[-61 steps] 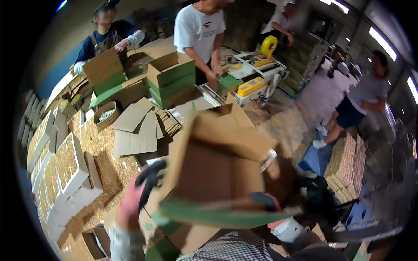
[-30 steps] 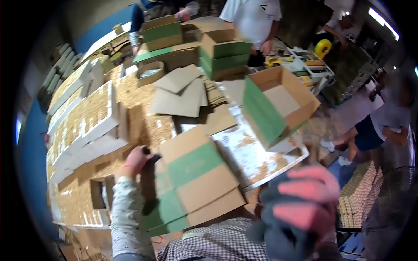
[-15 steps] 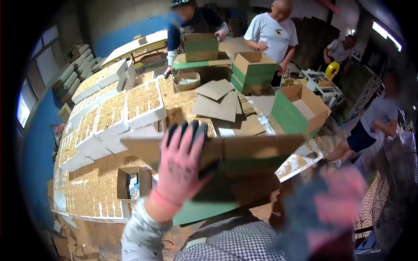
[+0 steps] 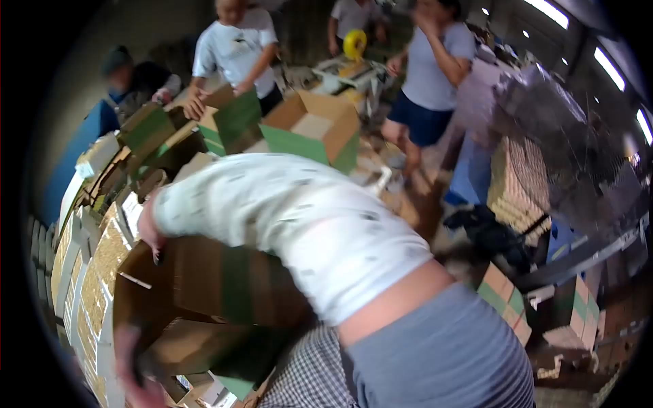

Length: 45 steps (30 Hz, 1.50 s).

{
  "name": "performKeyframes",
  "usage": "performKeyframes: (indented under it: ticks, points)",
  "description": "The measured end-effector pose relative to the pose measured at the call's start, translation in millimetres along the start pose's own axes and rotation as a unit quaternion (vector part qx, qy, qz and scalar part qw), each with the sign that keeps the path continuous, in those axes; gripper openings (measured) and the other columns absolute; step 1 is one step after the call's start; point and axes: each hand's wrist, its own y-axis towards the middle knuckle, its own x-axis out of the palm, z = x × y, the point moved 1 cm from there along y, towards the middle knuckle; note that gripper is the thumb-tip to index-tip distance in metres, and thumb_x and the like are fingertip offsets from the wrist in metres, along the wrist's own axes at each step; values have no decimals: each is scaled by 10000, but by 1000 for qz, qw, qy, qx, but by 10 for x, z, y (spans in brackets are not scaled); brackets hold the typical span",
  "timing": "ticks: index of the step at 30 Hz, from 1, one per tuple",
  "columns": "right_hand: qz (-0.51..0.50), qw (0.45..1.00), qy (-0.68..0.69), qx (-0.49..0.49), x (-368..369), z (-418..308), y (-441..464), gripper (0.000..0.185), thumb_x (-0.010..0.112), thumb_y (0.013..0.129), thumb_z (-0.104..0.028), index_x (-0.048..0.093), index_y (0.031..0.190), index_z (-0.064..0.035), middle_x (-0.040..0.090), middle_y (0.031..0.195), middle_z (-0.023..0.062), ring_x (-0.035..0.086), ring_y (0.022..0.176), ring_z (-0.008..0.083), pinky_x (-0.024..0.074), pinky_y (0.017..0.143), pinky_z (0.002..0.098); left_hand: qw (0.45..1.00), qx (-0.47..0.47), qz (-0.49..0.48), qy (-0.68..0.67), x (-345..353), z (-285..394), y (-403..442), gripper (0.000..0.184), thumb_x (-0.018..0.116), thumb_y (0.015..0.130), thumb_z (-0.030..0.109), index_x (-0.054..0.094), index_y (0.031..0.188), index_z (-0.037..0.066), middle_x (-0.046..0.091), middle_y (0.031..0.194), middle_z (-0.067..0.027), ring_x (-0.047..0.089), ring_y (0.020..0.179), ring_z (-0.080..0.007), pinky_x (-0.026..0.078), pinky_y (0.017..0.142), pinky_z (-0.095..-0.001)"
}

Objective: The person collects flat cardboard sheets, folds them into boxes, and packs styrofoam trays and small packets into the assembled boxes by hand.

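Observation:
A brown and green carton point(image 4: 204, 279) lies in front of me at the lower left, with its inside and a loose flap showing. My right arm stretches across the view from the lower right, its sleeve covering part of the carton. At the carton's far left corner is my right hand point(image 4: 151, 228), pointing down; its grip is not clear. My left hand point(image 4: 136, 370), smeared by motion, is beside the carton's near left side, and its fingers cannot be made out. Beyond my sleeve stands an open green and brown box point(image 4: 313, 129).
White foam trays point(image 4: 102, 279) of brown material line the left. Three people stand behind the boxes; another point(image 4: 435, 75) stands to the right. A yellow tape roll point(image 4: 354, 44) sits on a machine. Stacked egg trays point(image 4: 520, 180), a fan and folded cartons point(image 4: 503, 299) are at the right.
The view has swung to the right. My right arm has reached across to the left, over the carton. The carton has turned and now shows its inside; my left hand has moved down and left.

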Motion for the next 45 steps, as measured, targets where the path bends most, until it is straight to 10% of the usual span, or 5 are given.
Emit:
performKeyframes:
  ticks: [25, 28, 35, 39, 45]
  points:
    - [-172, 920, 93, -340, 492, 989, 17, 295, 559, 807, -248, 602, 961, 1, 630, 943, 182, 590, 836, 290, 451, 764, 374, 858, -158, -486, 40, 1178, 486, 1926, 338, 462, 914, 291, 537, 1130, 42, 631, 883, -33, 573, 687, -144, 487, 713, -288]
    - [65, 977, 205, -7, -178, 1339, -119, 420, 603, 787, -382, 621, 1008, -26, 630, 936, 186, 600, 863, 298, 465, 793, 366, 802, -46, -584, 116, 2003, 140, 1597, 351, 469, 876, 329, 652, 921, 32, 659, 858, -110, 551, 737, -195, 453, 710, -334]
    - [206, 913, -267, -229, 1156, 623, -129, 535, 430, 893, -389, 383, 1348, -110, 345, 1352, 228, 444, 1160, 392, 411, 887, 553, 938, 164, 153, 266, 806, 956, 769, 562, 645, 701, 291, 492, 1188, 58, 460, 1237, -210, 428, 1149, -381, 316, 945, -511]
    - [97, 927, 235, -275, 1093, 778, -366, 490, 404, 918, -437, 454, 1247, -77, 579, 1120, 169, 607, 935, 305, 496, 760, 381, 897, -351, -172, 207, 1010, 531, 485, 655, 530, 851, 433, 342, 1356, 61, 509, 1193, -248, 510, 1086, -388, 403, 901, -458]
    - [-84, 858, 501, -74, 1357, 1322, -218, 402, 472, 915, -359, 551, 1077, 0, 598, 940, 33, 536, 836, 109, 469, 760, 269, 980, -175, 1, 93, 221, 910, 189, 644, 531, 856, 299, 268, 1393, 61, 586, 1091, -209, 592, 952, -331, 460, 840, -390]
